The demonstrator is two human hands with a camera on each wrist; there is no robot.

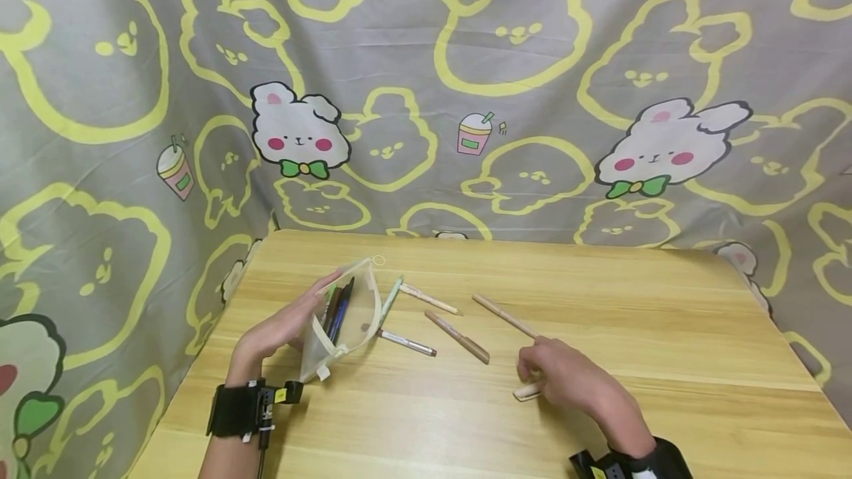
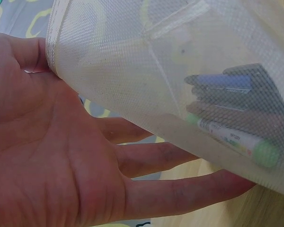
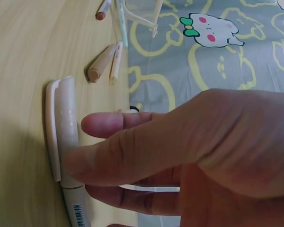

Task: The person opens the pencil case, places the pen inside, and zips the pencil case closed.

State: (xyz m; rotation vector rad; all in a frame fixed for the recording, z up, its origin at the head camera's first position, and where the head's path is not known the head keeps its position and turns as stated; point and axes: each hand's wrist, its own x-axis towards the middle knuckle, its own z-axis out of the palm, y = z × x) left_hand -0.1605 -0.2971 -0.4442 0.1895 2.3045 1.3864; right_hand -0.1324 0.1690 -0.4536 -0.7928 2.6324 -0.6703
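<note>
A translucent mesh zip pouch (image 1: 364, 309) stands tilted in my left hand (image 1: 282, 327), its mouth spread open. My thumb is at its edge and the extended fingers lie along its outside, their tips partly hidden. Several pens (image 2: 232, 109) show through the mesh, one of them white and green. My right hand (image 1: 566, 375) grips a capped beige pen (image 3: 66, 127) low over the table, the thumb on its cap. Another slim tan pen (image 1: 502, 314) lies just beyond that hand, its near end reaching the knuckles.
Between the hands on the wooden table (image 1: 413, 420) lie a brown pen (image 1: 459, 337), a grey pen with a dark end (image 1: 407, 343), a cream pen (image 1: 431, 299) and a mint-green pen (image 1: 391, 301). A patterned curtain (image 1: 399, 58) hangs along the back and sides.
</note>
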